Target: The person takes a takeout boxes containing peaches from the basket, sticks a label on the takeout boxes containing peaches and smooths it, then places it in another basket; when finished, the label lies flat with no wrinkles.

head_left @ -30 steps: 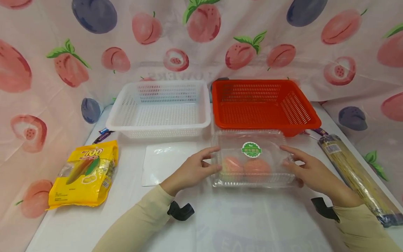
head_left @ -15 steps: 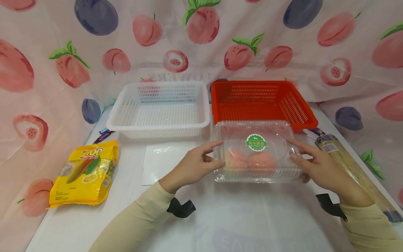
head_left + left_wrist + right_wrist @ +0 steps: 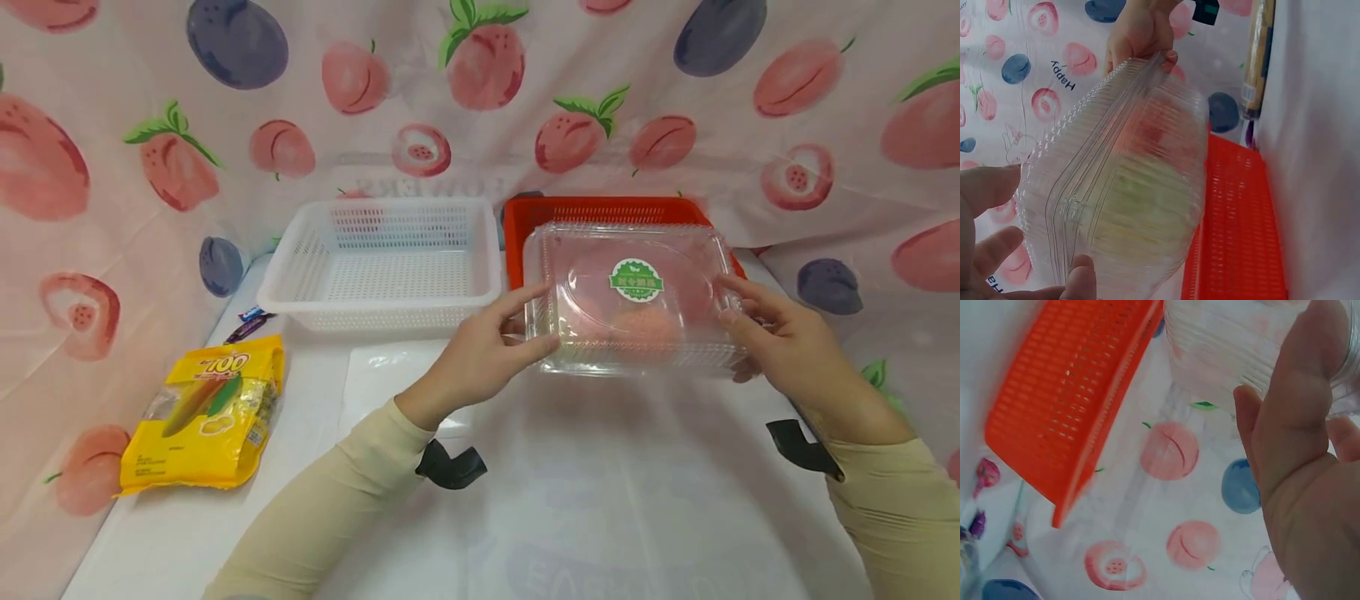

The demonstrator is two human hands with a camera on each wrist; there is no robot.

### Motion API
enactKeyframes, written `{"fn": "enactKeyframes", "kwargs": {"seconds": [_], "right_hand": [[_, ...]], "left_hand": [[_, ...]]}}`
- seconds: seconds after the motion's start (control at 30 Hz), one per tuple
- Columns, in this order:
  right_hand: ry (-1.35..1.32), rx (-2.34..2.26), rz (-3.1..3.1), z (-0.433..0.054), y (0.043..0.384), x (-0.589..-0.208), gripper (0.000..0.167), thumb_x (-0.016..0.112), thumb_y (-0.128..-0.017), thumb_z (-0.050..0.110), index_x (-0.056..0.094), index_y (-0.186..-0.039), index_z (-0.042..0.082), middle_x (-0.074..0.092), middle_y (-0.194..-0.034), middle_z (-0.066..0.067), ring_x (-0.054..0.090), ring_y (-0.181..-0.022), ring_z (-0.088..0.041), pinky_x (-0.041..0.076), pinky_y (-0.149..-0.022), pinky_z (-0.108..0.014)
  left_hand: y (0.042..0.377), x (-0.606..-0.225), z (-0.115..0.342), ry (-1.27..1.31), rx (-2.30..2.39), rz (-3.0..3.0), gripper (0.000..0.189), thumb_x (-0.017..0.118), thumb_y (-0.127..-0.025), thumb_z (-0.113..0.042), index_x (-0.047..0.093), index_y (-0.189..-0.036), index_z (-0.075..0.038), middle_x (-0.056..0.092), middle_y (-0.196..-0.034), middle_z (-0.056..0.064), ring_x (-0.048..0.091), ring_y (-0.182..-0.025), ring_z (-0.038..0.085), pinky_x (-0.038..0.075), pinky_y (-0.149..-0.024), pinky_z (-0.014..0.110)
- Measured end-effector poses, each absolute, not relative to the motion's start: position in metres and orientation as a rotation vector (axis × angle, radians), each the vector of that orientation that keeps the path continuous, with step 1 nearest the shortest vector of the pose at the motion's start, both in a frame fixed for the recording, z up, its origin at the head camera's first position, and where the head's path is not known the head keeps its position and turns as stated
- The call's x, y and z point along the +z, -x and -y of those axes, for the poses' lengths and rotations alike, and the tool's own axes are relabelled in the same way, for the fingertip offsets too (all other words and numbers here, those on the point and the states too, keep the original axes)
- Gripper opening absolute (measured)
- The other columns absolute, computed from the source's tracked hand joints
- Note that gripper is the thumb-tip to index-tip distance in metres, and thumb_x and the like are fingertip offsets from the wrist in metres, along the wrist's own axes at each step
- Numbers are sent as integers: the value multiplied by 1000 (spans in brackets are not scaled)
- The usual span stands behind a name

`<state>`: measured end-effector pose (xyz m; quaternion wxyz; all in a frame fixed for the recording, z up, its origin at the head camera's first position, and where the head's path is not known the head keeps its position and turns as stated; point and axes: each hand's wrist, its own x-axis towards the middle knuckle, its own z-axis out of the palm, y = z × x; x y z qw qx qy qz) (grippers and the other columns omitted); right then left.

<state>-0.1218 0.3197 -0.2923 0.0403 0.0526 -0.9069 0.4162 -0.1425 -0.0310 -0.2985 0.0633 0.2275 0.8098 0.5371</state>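
Note:
A clear plastic clamshell box (image 3: 682, 354) with a green round label (image 3: 636, 280) is held up in front of and over the red basket (image 3: 513, 250). Pinkish round fruits (image 3: 648, 325) show through its lid. My left hand (image 3: 480, 354) grips the left end, thumb near the front corner. On the opposite end, my right hand (image 3: 795, 350) holds with thumb and fingers. From the left wrist, the box (image 3: 1129, 206) is seen end-on, with a greenish-yellow round thing and a reddish one inside. The right wrist view shows the right hand (image 3: 1297, 456) at the box's ribbed side.
Left of the red basket stands a white basket (image 3: 378, 312). A yellow candy bag (image 3: 202, 417) lies at the left, small wrapped sweets (image 3: 250, 323) behind it. A flat white packet (image 3: 390, 375) lies before the white basket. A long packet (image 3: 1257, 62) lies at the right.
Both hands have lifted the clamshell box from the table, moving it up, forward and slightly right. It now covers much of the red basket in the head view.

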Motion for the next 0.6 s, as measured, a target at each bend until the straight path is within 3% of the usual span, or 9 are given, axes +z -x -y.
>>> {"fn": "enactKeyframes", "kwargs": {"seconds": [0.1, 0.3, 0.47, 0.53, 0.6], "right_hand": [[-114, 1277, 2762, -319, 131, -285, 56, 54, -105, 30, 36, -157, 19, 50, -125, -22, 65, -58, -21, 57, -53, -31], [-27, 1288, 2734, -324, 155, -277, 58, 51, -105, 38, 33, -158, 24, 51, -129, -22, 68, -59, -20, 57, -57, -26], [27, 1244, 2705, -332, 177, -276, 57, 49, -104, 42, 34, -157, 30, 50, -136, -26, 65, -83, -8, 55, -61, -18], [55, 1219, 2725, -335, 185, -276, 57, 49, -103, 46, 34, -157, 33, 49, -138, -27, 62, -94, -11, 55, -64, -17], [71, 1207, 2746, -339, 191, -277, 58, 48, -103, 48, 34, -157, 33, 51, -138, -28, 63, -92, -16, 53, -64, -15]], "left_hand": [[148, -292, 28, -695, 1647, -2442, 60, 71, -94, -29, 49, -149, -25, 60, -123, 2, 62, -102, 18, 55, -82, 30], [157, -288, 24, -667, 1722, -2375, 59, 71, -94, -25, 49, -149, -22, 58, -134, 3, 65, -104, 16, 55, -87, 30], [164, -297, 26, -564, 1737, -2377, 56, 69, -95, -24, 50, -148, -21, 57, -138, 7, 64, -107, 14, 54, -91, 33], [167, -302, 27, -514, 1728, -2381, 55, 69, -95, -25, 50, -147, -20, 57, -138, 8, 63, -111, 16, 54, -93, 34], [171, -308, 29, -468, 1708, -2388, 55, 68, -96, -26, 51, -147, -19, 57, -137, 8, 61, -114, 18, 53, -94, 35]]}}
